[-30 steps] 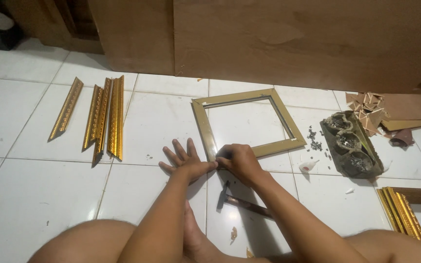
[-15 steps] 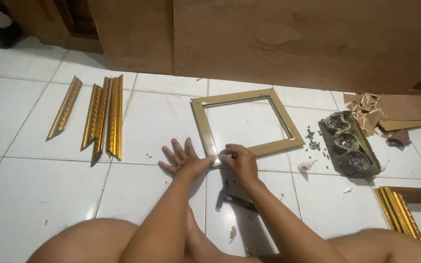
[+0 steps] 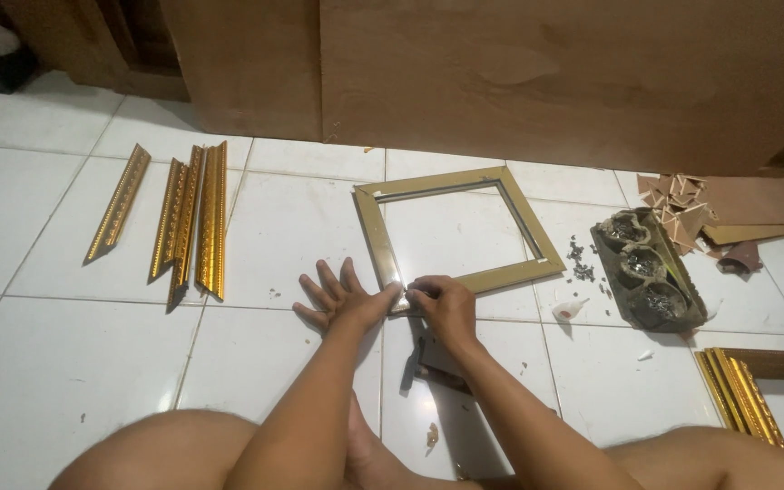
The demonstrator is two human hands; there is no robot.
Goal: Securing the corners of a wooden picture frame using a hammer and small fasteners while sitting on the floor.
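Observation:
A square gold picture frame (image 3: 374, 231) lies flat on the white tiled floor. My left hand (image 3: 342, 299) presses flat on the tile beside the frame's near left corner, fingers spread, its thumb side touching the frame. My right hand (image 3: 445, 307) is curled at that same corner, fingertips pinched on the frame's edge. Anything small between the fingers is too tiny to tell. A dark hammer-like tool (image 3: 428, 363) lies on the floor just under my right wrist, partly hidden by it.
Several loose gold moulding strips (image 3: 197, 218) lie to the left. A dark tray with three round cups (image 3: 648, 268) sits to the right, with wood offcuts (image 3: 682, 204) behind it. More gold moulding (image 3: 741, 395) lies near right. A wooden panel (image 3: 546, 73) stands behind.
Both hands stay at the frame's near left corner. The right hand has shifted only slightly there, and the view has drifted a little.

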